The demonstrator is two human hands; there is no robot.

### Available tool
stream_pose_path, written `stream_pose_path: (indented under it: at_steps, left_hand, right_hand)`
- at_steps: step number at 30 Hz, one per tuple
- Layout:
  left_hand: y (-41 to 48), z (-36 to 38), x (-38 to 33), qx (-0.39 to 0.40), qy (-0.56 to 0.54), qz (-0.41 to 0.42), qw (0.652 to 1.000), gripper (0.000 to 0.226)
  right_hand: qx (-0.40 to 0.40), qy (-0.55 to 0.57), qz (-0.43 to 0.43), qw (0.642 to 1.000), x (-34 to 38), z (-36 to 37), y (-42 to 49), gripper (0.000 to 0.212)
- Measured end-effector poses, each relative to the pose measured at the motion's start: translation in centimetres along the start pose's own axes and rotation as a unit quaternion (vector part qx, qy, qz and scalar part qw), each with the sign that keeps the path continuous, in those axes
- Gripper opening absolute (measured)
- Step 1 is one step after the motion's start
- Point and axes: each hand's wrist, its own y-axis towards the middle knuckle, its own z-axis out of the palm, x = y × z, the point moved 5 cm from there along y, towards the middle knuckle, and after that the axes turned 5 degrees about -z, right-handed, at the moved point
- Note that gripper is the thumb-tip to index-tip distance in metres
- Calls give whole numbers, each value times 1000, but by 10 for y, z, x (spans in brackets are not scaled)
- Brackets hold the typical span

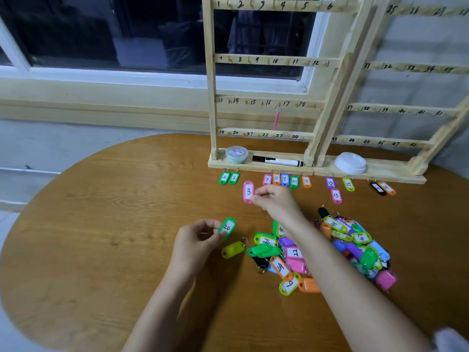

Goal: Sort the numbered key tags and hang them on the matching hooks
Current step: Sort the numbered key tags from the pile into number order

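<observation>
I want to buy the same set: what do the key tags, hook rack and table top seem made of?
The key tags look like glossy coloured plastic with white paper labels and metal rings. The hook rack is pale, seemingly unvarnished wood, grain visible. The table top is brown wood or wood-look veneer, faint sheen; which, I cannot tell.

Tag "3": pink plastic key tag (248, 192), white label, black numeral.
Tag "20": green plastic key tag (227, 227), white label, black numeral.
Loose tag: yellow-green plastic key tag (232, 249), plain face.
Heap: pile of plastic key tags (355, 245), green, pink, orange, purple, blue, black.
Rack: pale wooden hook rack (265, 60), black handwritten numerals.
Table: brown round wooden table (101, 224), streaked grain.
</observation>
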Motion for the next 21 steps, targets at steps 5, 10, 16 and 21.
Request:
stream_pose_path:
  at_steps: [5,10,16,21]
  left_hand:
    - [3,-11,8,-22,-78,-30,996,14]
    - [3,-22,15,-34,-88,-34,995,17]
    - [1,-24,8,-56,-91,-22,994,21]
    - [-3,-13,1,-53,-114,-33,992,20]
  right_hand:
    - [-25,-96,41,994,-12,33,49,11]
    - [-23,-215,42,975,-11,48,66,14]
    - [-34,-239,7,970,-8,42,62,11]
    - [-18,-142,-33,989,-1,18,22,2]
